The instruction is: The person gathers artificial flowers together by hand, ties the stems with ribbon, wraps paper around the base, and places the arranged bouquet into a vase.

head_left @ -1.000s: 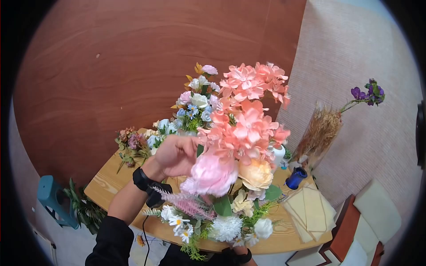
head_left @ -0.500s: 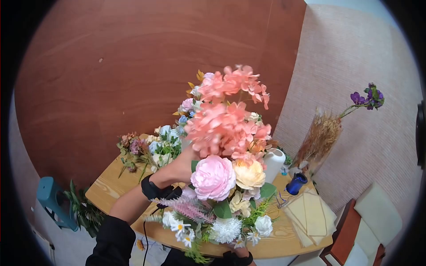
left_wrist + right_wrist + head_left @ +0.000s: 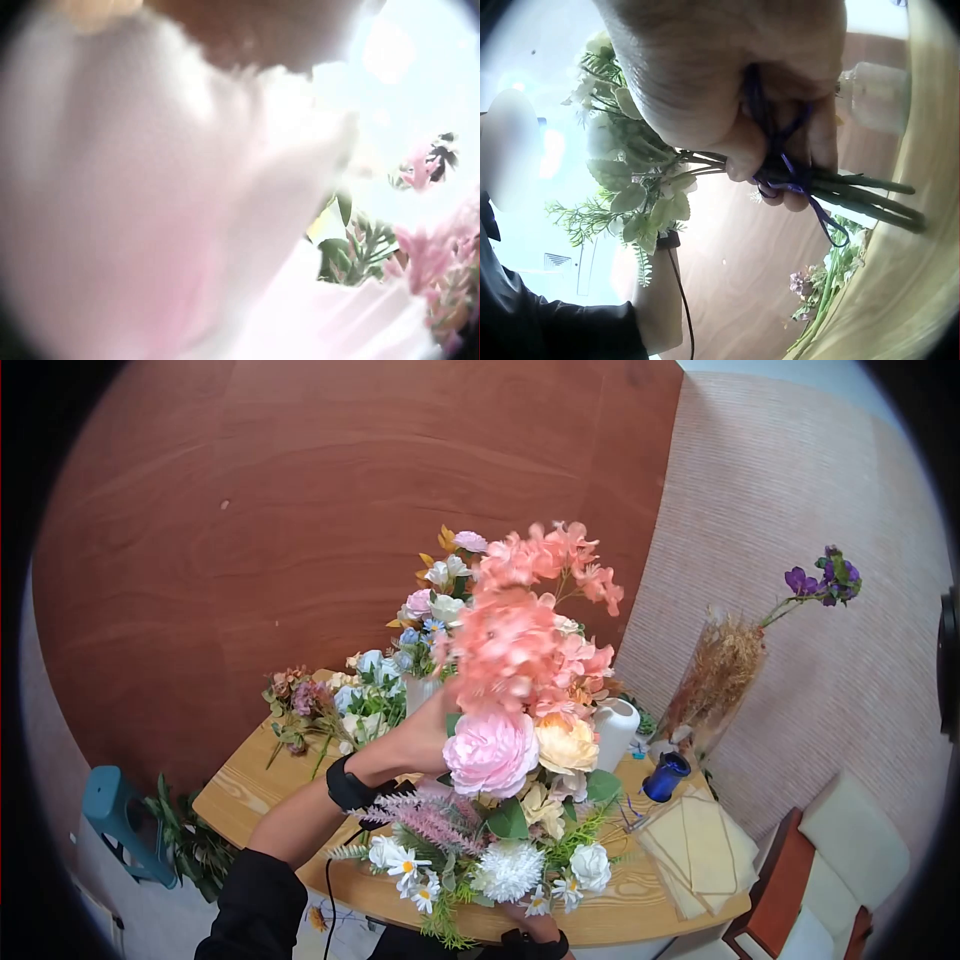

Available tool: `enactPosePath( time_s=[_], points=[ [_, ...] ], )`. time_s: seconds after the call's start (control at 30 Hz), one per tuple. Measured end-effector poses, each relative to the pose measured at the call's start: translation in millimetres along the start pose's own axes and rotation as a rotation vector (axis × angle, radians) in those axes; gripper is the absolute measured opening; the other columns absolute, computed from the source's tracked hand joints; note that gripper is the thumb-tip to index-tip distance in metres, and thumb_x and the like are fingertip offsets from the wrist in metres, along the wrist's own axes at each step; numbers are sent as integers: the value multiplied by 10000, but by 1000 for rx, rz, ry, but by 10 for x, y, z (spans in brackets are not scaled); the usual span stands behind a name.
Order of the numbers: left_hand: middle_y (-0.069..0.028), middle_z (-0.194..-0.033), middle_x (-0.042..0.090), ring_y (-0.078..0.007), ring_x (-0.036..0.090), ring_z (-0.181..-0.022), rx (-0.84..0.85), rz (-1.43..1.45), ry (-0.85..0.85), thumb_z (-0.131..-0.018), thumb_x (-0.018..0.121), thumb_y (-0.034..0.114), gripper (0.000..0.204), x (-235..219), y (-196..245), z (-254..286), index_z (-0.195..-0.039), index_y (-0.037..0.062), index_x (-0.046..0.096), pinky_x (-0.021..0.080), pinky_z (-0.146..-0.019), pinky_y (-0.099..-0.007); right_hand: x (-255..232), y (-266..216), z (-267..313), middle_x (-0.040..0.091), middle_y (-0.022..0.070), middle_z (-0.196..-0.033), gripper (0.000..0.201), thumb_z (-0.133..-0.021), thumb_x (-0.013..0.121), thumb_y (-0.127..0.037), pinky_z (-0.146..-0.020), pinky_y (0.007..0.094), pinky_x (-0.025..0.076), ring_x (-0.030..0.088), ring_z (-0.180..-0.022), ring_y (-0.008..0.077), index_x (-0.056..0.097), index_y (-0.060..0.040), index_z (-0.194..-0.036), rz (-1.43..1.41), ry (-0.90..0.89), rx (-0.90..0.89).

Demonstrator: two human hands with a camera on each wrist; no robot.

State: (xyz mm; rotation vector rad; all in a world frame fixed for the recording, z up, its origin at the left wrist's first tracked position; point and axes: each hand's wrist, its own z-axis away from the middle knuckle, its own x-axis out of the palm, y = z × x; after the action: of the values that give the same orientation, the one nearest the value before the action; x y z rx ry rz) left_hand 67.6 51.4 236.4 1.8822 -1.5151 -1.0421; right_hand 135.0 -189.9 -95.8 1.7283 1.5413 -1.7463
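An upright bouquet [image 3: 510, 873] of artificial flowers fills the middle of the head view. Its stems [image 3: 870, 199], tied with a purple ribbon [image 3: 791, 182], are gripped by my right hand [image 3: 735, 82], fingers curled round them. Coral blossoms [image 3: 505, 650] stand tallest, above a pink peony [image 3: 490, 753] and a peach flower [image 3: 567, 745]. White daisies [image 3: 410, 865] and a white pompom flower [image 3: 508, 872] sit low at the front. My left hand [image 3: 425, 740] reaches in behind the peony beside the coral blossoms; petals hide its fingers, so I cannot tell their grip.
Behind stands another flower arrangement [image 3: 440, 600]; loose flowers [image 3: 305, 700] lie at the table's left. To the right are a white vase [image 3: 615, 730], a blue ribbon roll [image 3: 667, 775], beige wrapping sheets [image 3: 700, 850] and dried grass in a clear vase [image 3: 720, 670].
My left hand has gone from beside the coral blossoms to behind the peony, its fingers now hidden. The coral blossoms swung left, then slightly back right. My right hand keeps its hold low down.
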Motion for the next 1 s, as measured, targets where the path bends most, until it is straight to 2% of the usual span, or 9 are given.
enactPosePath(
  time_s=[0.13, 0.27, 0.3, 0.33, 0.4, 0.53, 0.67, 0.8, 1.0],
  points=[
    [-57, -1129, 568, -160, 549, -1003, 317, -92, -152, -744, 701, 128, 444, -91, -224, -30, -1143, 52, 521, 430, -893, -307, -93, -115, -85, 555, 87, -1121, 350, -837, 548, -193, -879, 339, 416, 531, -1038, 201, 501, -82, -1165, -33, 15, 18],
    [-94, -1108, 528, -218, 515, -1029, 4, -231, -140, -699, 703, 106, 462, -228, -205, 182, -1124, 38, 536, 425, -886, -321, -31, -75, -86, 562, 86, -1107, 338, -836, 543, -189, -873, 341, 419, 536, -1029, 201, 508, -81, -1155, -69, 15, 30],
    [-111, -1131, 521, -236, 504, -1052, 657, -556, -77, -715, 706, 168, 495, -89, -167, 27, -1158, 44, 525, 397, -924, -327, -103, -130, -178, 564, 85, -1104, 335, -836, 542, -187, -872, 342, 420, 537, -1027, 201, 509, -81, -1152, -77, 16, 32],
    [-111, -1131, 521, -236, 504, -1052, 658, -559, -77, -715, 706, 168, 495, -61, -57, -18, -1158, 44, 525, 397, -924, -327, -92, -136, -156, 566, 85, -1100, 332, -836, 541, -186, -870, 342, 421, 539, -1025, 201, 511, -81, -1150, -85, 17, 34],
    [-125, -1172, 511, -235, 492, -1072, -248, -457, -86, -729, 704, 227, 553, 0, 220, -39, -1211, 53, 496, 373, -945, -329, -71, -132, -126, 570, 84, -1094, 326, -836, 538, -184, -868, 343, 423, 541, -1021, 201, 515, -81, -1145, -105, 20, 44],
    [-151, -1238, 476, -232, 468, -1109, 438, -814, -144, -712, 724, 254, 663, -87, -174, -10, -1257, 21, 428, 355, -956, -335, -136, -232, -209, 578, 83, -1080, 315, -836, 533, -179, -862, 345, 426, 546, -1013, 202, 521, -81, -1134, -142, 32, 68],
    [-136, -1304, 432, -219, 425, -1173, -207, -360, -211, -728, 715, 230, 685, -38, 191, -108, -1292, 8, 396, 318, -1005, -335, -104, -181, -81, 586, 82, -1066, 304, -835, 529, -174, -856, 347, 429, 551, -1004, 202, 528, -81, -1124, -183, 40, 89],
    [-92, -1185, 536, -154, 495, -1057, -50, -208, -196, -787, 661, 176, 559, -81, 103, -174, -1257, 0, 415, 414, -915, -307, -230, -320, -168, 594, 81, -1053, 293, -835, 524, -169, -850, 349, 432, 557, -996, 202, 535, -80, -1114, -239, 45, 128],
    [-17, -995, 598, -115, 549, -853, -528, 19, 0, -807, 583, 77, 299, -301, -600, 236, -1100, 24, 579, 450, -765, -258, -365, -447, -92, 605, 79, -1032, 278, -834, 516, -162, -841, 353, 436, 564, -984, 202, 545, -80, -1098, -336, 45, 189]
  ],
)
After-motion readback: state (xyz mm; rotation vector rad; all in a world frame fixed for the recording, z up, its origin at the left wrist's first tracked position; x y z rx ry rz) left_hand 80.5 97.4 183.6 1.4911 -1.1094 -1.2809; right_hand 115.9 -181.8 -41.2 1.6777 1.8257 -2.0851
